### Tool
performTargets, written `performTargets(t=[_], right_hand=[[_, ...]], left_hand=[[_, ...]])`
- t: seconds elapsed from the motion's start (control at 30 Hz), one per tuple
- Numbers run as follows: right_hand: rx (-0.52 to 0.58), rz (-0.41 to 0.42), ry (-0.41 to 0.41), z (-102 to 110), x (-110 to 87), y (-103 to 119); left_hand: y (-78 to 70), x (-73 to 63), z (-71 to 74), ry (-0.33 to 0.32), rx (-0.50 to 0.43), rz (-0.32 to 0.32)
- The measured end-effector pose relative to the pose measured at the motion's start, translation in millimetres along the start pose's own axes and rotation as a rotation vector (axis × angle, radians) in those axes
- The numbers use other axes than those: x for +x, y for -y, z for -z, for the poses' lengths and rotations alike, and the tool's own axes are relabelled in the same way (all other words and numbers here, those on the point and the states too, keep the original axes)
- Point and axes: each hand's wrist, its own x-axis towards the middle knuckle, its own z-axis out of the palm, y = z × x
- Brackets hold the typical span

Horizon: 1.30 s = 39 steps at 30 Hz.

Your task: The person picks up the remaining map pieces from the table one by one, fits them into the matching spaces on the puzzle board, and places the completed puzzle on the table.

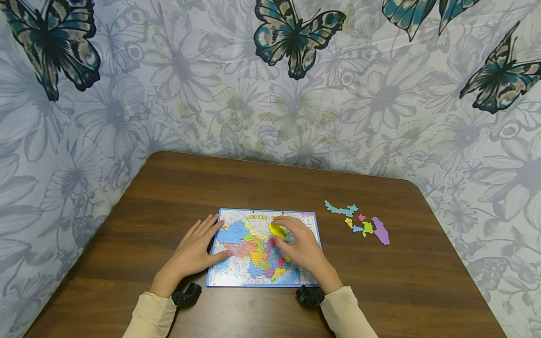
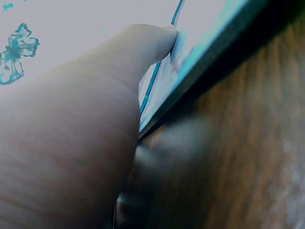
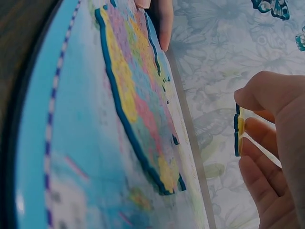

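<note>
A map puzzle board with a blue border lies on the table, its coloured pieces filling much of the map. My left hand rests flat on the board's left edge, fingers spread and straight; in the left wrist view the thumb touches the board's surface. Over the upper right of the map, my right hand pinches a yellow puzzle piece between thumb and fingers. The right wrist view shows that yellow piece edge-on, held apart from the board.
Right of the board lie several loose puzzle pieces: a light blue one, a purple one, a green one, and smaller ones. The brown wooden table ends at a butterfly-patterned cloth behind. Black wrist cameras sit at both wrists.
</note>
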Motion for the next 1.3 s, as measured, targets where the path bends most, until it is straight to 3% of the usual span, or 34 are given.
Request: performTargets(t=[0.7,0.93,1.3], right_hand=[[0.015,0.024,0.043,-14,0.2,3],[0.032,0.019,0.062,-17,0.4,5],[0.023,-0.011,0.104,-22,1.4,6]], left_hand=[[0.3,-0.3,-0.1,0.012,-0.016,0.009],[-0.2,-1.0,-0.1,-0.017,0.001,-0.007],[-0.8,0.3,1.0,0.015,-0.011,0.010]])
